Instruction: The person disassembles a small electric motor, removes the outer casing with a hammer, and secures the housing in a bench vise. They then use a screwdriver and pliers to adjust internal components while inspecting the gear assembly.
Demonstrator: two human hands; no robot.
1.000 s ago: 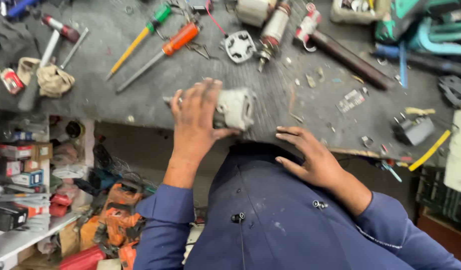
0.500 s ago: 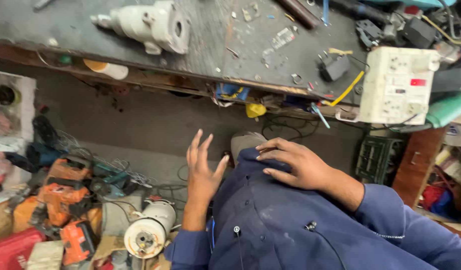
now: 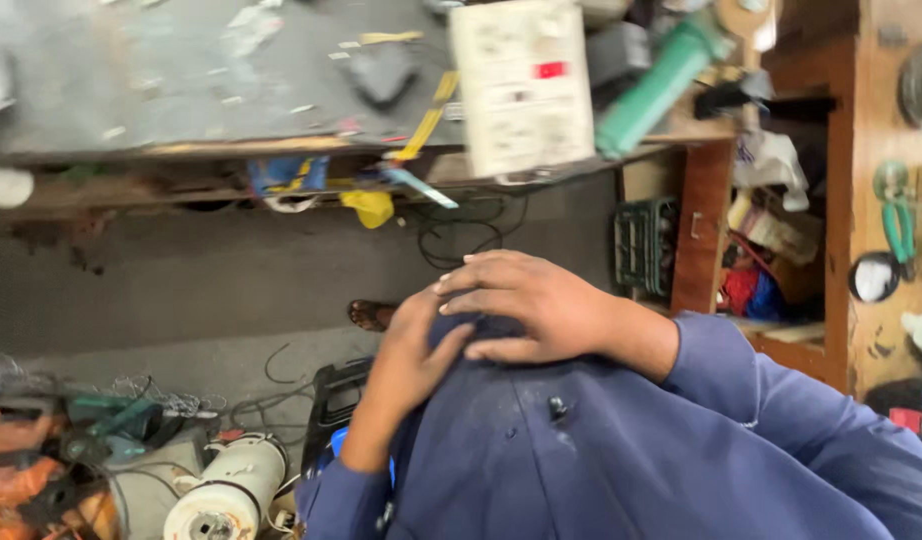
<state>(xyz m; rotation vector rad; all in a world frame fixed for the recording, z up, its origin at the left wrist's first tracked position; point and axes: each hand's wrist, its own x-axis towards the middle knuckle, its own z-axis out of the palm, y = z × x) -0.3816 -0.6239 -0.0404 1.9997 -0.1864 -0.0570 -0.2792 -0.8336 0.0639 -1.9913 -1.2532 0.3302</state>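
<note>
Both my hands rest against the front of my blue shirt (image 3: 621,460), low in the head view. My right hand (image 3: 536,305) lies flat on the cloth with its fingers stretched leftward and nothing visible in it. My left hand (image 3: 409,362) presses on the shirt just below and left of it, its fingertips tucked under my right hand and hidden. My sandalled foot (image 3: 369,315) shows on the floor beyond them. Whether anything sits under the hands cannot be told.
The grey workbench (image 3: 181,80) runs along the top, with a white switch box (image 3: 521,85) and a green tube (image 3: 656,90) at its right end. A wooden shelf (image 3: 701,230) stands to the right. A white motor housing (image 3: 231,490) and orange tools (image 3: 21,480) lie on the floor at left.
My left hand left the grey part on the bench and came back to my shirt. The view swung right and down, and both hands now overlap on the cloth.
</note>
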